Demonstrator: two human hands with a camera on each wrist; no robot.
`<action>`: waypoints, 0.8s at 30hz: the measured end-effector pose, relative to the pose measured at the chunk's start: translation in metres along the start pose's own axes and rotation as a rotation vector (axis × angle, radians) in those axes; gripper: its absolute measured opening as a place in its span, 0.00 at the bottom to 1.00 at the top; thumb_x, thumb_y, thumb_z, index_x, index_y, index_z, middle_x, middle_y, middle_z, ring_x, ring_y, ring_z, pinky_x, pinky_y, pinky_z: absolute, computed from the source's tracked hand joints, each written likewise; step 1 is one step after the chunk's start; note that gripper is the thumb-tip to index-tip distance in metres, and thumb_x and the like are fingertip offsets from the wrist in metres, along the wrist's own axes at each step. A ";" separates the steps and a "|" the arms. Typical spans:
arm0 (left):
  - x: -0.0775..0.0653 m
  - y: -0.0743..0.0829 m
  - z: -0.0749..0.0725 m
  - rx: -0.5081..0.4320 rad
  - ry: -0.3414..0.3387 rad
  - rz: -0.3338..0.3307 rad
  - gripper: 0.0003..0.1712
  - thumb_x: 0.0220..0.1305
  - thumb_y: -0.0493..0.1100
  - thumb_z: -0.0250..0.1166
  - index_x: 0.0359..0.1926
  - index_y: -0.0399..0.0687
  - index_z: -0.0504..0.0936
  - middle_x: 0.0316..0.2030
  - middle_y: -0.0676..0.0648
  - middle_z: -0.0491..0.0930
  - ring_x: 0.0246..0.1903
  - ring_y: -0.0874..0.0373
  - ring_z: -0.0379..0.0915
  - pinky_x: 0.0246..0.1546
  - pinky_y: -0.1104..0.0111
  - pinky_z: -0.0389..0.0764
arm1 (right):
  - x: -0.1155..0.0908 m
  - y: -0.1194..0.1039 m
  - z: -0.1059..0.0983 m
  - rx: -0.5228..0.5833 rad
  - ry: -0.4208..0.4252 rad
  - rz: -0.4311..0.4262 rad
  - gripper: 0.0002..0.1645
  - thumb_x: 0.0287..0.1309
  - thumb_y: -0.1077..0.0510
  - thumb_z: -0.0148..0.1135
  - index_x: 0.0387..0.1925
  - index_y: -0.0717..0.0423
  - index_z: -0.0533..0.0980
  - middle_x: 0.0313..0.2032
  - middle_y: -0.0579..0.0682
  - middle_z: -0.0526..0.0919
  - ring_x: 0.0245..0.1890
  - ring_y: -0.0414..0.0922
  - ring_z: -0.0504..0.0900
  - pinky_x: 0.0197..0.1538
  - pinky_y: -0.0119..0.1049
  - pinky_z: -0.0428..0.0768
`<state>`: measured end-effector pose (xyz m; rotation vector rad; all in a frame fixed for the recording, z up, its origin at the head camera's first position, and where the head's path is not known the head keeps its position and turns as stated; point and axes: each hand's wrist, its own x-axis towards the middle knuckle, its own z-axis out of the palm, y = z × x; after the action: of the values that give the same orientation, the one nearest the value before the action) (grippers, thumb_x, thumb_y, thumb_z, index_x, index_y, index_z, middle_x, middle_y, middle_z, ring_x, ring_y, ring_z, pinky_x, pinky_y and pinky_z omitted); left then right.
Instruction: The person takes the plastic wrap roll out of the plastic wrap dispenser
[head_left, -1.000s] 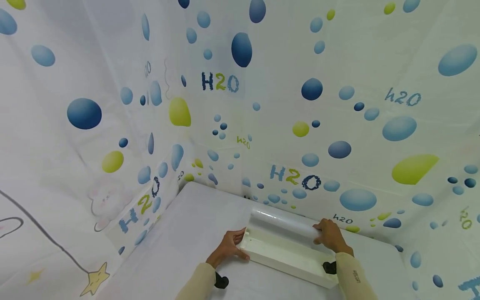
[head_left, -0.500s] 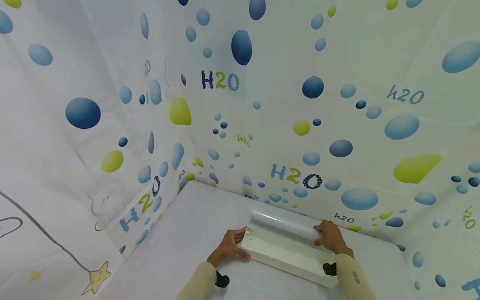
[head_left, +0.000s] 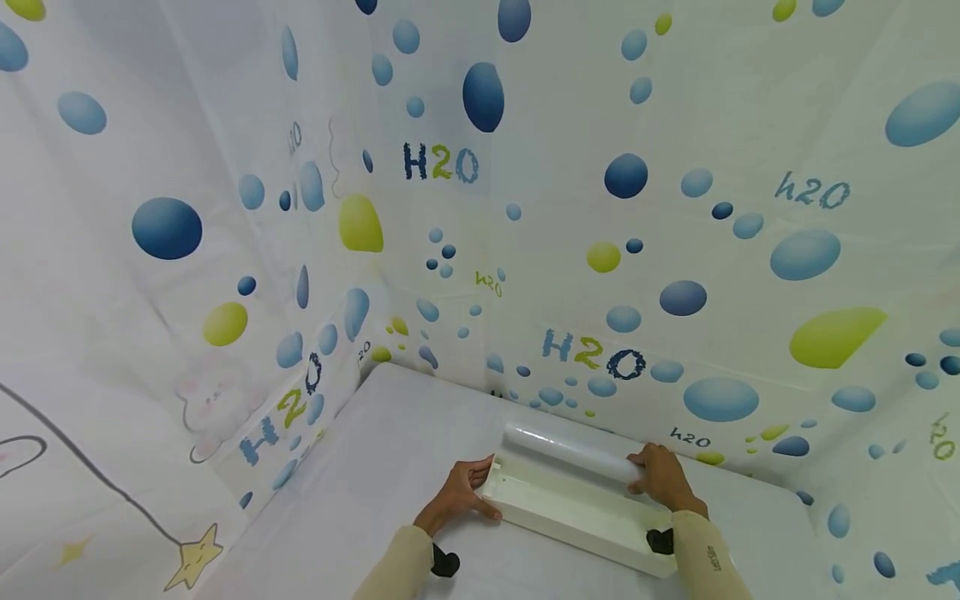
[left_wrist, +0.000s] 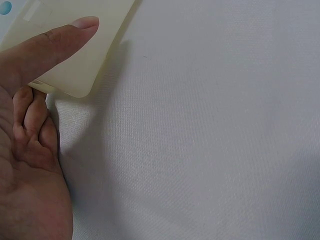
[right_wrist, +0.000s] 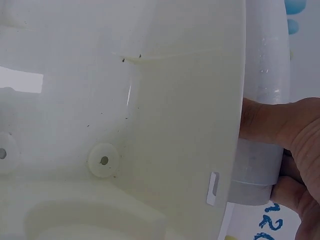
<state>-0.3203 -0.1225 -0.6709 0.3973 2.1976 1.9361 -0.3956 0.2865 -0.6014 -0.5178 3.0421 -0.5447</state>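
Observation:
A long cream plastic box (head_left: 577, 510), with its hollow side up, lies on the white-covered table in the head view. Behind it, along its back wall, is a roll of clear plastic film (head_left: 562, 447). My left hand (head_left: 457, 493) holds the box's left end; in the left wrist view the thumb (left_wrist: 60, 42) lies on its outer face and the other fingers are curled at its end. At the far right, my right hand (head_left: 663, 475) grips the roll's right end. The right wrist view has that thumb (right_wrist: 265, 120) between the box wall and the roll.
The white tabletop (head_left: 360, 475) extends left of the box. Curtain-like walls (head_left: 540, 250) printed with bubbles and "H2O" enclose the table at the back and sides. Dark objects (head_left: 446, 564) sit at both wrists.

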 end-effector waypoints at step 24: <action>0.002 -0.002 0.000 0.058 0.007 0.009 0.64 0.41 0.28 0.90 0.78 0.23 0.64 0.76 0.27 0.68 0.77 0.32 0.68 0.76 0.63 0.78 | 0.001 -0.001 -0.002 0.049 -0.039 0.024 0.36 0.38 0.63 0.92 0.52 0.71 0.88 0.42 0.59 0.87 0.41 0.53 0.82 0.52 0.59 0.86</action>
<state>-0.3221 -0.1218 -0.6733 0.4108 2.2646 1.8844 -0.3967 0.2863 -0.5994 -0.4831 2.9855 -0.5995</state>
